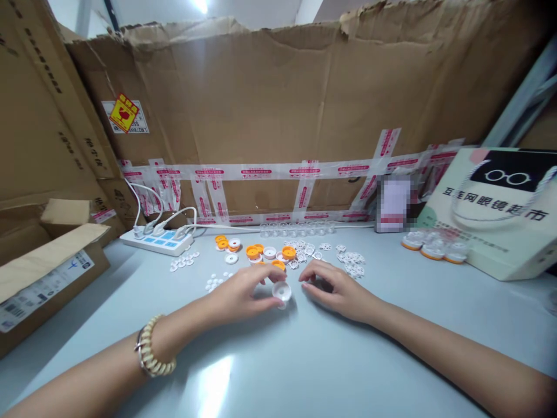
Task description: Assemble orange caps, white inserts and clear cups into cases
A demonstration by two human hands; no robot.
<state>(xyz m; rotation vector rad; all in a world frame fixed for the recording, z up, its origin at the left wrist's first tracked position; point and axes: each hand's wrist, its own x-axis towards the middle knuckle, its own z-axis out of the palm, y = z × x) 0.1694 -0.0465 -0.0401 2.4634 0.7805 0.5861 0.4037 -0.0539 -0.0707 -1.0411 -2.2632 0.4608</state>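
Between the thumb and fingers of my left hand (250,292) is a small round white plastic cup (282,292), tilted so that its hollow side shows. My right hand (337,287) is just to the right, its fingers curled and its thumb and fingertip close together near the table. What those fingers hold, if anything, I cannot make out. Orange round cups (289,253) and white rings (231,258) lie beyond my left hand. Flat white cut-out pieces (353,261) are scattered beyond my right hand, and small white discs (213,282) lie to the left.
A white power strip (156,239) with plugged-in cables stands at the back left, by an open cardboard box (52,273). Clear round cases (298,228) line the back. At right are a phone-like object (394,203), assembled orange-and-white pieces (435,247) and a paper bag (500,232).
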